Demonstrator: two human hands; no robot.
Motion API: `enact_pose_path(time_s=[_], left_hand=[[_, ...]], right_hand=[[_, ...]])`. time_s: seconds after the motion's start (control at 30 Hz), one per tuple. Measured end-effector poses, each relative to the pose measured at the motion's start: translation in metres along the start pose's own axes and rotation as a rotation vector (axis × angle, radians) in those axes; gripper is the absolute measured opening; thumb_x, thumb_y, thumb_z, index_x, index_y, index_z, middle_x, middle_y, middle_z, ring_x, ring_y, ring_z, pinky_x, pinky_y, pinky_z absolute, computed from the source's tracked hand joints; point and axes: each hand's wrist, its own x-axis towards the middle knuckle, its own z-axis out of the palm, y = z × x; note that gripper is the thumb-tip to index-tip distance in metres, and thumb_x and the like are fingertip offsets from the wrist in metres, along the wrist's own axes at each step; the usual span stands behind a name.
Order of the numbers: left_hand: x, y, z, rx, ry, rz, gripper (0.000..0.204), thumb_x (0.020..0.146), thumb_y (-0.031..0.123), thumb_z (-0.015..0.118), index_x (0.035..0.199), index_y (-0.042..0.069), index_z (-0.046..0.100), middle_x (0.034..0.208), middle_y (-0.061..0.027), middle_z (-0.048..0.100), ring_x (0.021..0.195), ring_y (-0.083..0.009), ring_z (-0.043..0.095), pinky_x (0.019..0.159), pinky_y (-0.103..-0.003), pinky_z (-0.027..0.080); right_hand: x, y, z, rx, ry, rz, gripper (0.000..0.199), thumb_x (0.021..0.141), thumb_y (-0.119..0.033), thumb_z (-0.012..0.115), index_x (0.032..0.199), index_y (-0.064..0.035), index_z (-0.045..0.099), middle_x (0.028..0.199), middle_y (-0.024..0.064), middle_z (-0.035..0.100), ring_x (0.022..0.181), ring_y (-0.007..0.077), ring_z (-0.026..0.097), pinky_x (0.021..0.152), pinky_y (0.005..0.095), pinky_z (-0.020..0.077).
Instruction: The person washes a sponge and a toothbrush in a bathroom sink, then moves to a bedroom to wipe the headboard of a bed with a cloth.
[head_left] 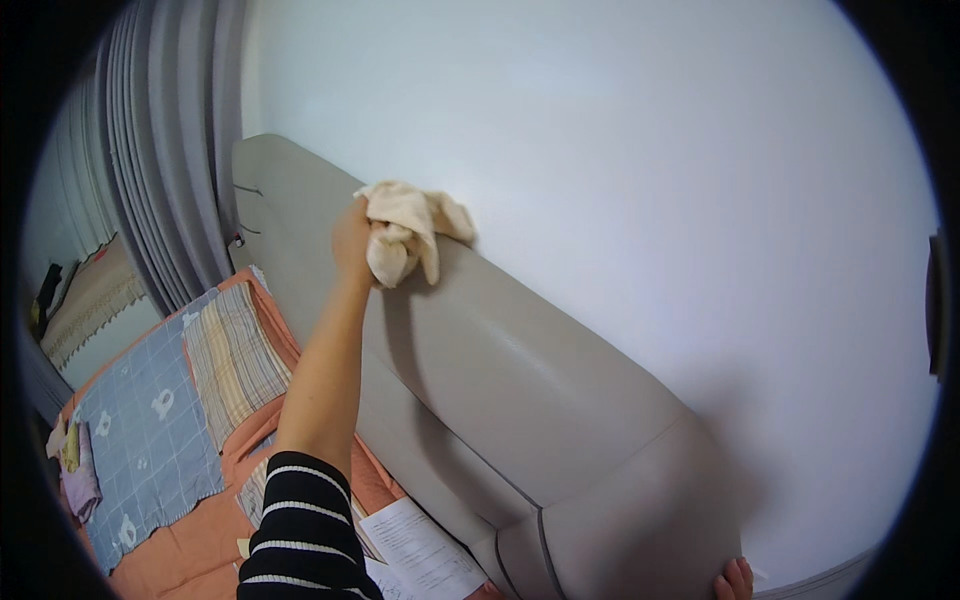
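Observation:
My left hand (352, 240) is raised and shut on a crumpled cream cloth (410, 225), which is pressed against the top edge of a grey padded headboard (520, 360) where it meets the white wall (650, 150). My left arm wears a black-and-white striped sleeve. Only the fingertips of my right hand (735, 580) show at the lower edge, resting on the near end of the headboard; the rest of that hand is out of view.
Below the headboard lies a bed with an orange sheet (200, 540), a striped pillow (235, 360) and a blue checked blanket (140, 440). A sheet of paper (420, 550) lies by the headboard's base. Grey curtains (170, 150) hang at the left.

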Motion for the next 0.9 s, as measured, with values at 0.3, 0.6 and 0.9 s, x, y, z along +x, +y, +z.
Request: enact_pose_path(time_s=[0.3, 0.6, 0.9], left_hand=[[-0.107, 0.155, 0.064, 0.238, -0.028, 0.667, 0.009, 0.061, 0.011, 0.056, 0.061, 0.004, 0.063, 0.071, -0.013, 0.064, 0.075, -0.0305, 0.06, 0.071, -0.044, 0.043], [-0.308, 0.329, 0.056, -0.292, -0.477, 0.756, 0.02, 0.06, 0.017, 0.063, 0.075, 0.003, 0.064, 0.092, -0.0145, 0.061, 0.092, -0.0308, 0.056, 0.079, -0.041, 0.042], [-0.188, 0.304, 0.056, 0.041, -0.384, 0.576, 0.03, 0.066, 0.016, 0.058, 0.092, 0.007, 0.069, 0.089, -0.0178, 0.065, 0.087, -0.0335, 0.059, 0.075, -0.042, 0.046]], right_hand=[[-0.006, 0.008, -0.009, 0.096, -0.057, 0.026, 0.044, 0.098, -0.036, 0.039, 0.104, 0.003, 0.06, 0.111, 0.0227, 0.062, 0.103, 0.0399, 0.058, 0.087, 0.0494, 0.0465], [-0.018, 0.023, 0.009, 0.312, 0.163, -0.01, 0.043, 0.095, -0.038, 0.041, 0.111, 0.0013, 0.047, 0.111, 0.0222, 0.058, 0.098, 0.0348, 0.058, 0.087, 0.0454, 0.0456], [-0.026, 0.033, 0.01, 0.765, 0.482, 0.164, 0.045, 0.095, -0.038, 0.046, 0.118, -0.0002, 0.037, 0.111, 0.0204, 0.048, 0.099, 0.024, 0.051, 0.09, 0.0364, 0.0408]])
